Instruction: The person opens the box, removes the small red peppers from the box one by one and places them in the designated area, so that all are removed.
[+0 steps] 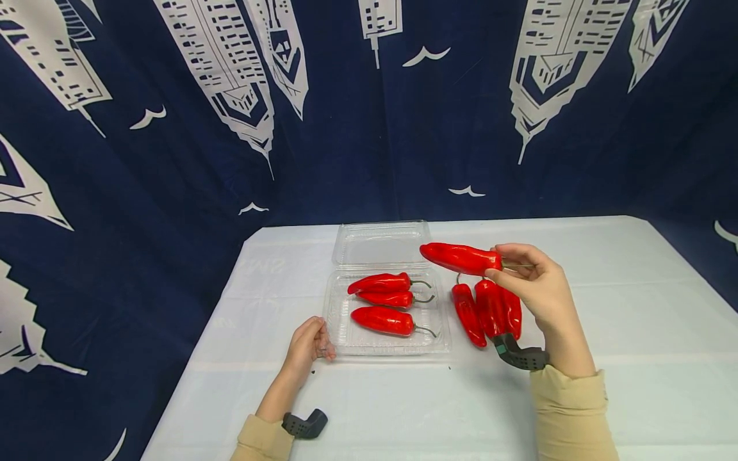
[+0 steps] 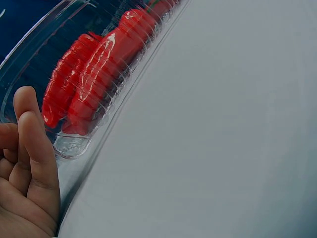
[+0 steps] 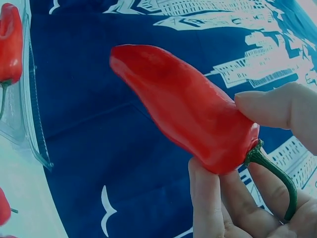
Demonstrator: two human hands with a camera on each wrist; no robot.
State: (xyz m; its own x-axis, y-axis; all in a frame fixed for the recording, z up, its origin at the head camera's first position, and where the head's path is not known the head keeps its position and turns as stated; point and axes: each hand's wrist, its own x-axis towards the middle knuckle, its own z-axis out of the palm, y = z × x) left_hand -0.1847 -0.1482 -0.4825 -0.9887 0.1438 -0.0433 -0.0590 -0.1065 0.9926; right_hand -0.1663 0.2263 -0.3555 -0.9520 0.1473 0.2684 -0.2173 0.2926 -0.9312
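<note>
My right hand [image 1: 533, 282] pinches a red pepper [image 3: 178, 109] at its stem end, between thumb and fingers, raised above the table. The pepper's tip points left and its green stem [image 3: 277, 173] curves down past the fingers. My left hand [image 1: 308, 349] holds the near left corner of a clear plastic clamshell box [image 1: 392, 350], fingers curled at its edge. Three red peppers [image 1: 383, 320] lie in the box's base, stems to the right. Behind the base, the transparent lid [image 1: 380, 246] lies folded back.
Several more red peppers [image 1: 468, 314] lie on the white-covered table [image 1: 634, 358] right of the box, partly hidden by the right wrist's camera mount [image 1: 519, 353]. A dark blue curtain [image 1: 357, 166] with white building prints hangs behind the table.
</note>
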